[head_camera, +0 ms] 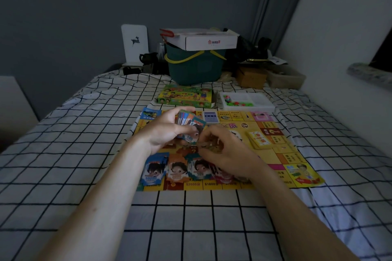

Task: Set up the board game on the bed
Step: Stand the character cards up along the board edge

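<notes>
Both hands [169, 131] grasping fanned cards [189, 121], board [275, 154] mid-bed, bare bed [63, 154] leftward.

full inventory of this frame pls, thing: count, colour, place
game board: 1, yellow, flat on the bed
money stacks: 4 in a row, blue, orange, teal, red, board's near edge
yellow card deck: 1, right part of the board
blue-grey card deck: 1, board's far edge
game box: 1, green, beyond the board
parts tray: 1, white, small coloured pieces inside, right of the game box
basket: 1, dark green, yellow handle, head of the bed
cardboard box: 1, white, on the basket
bed sheet: 1, white, black grid
left hand: grips a stack of bills
right hand: pinches the front bill
</notes>
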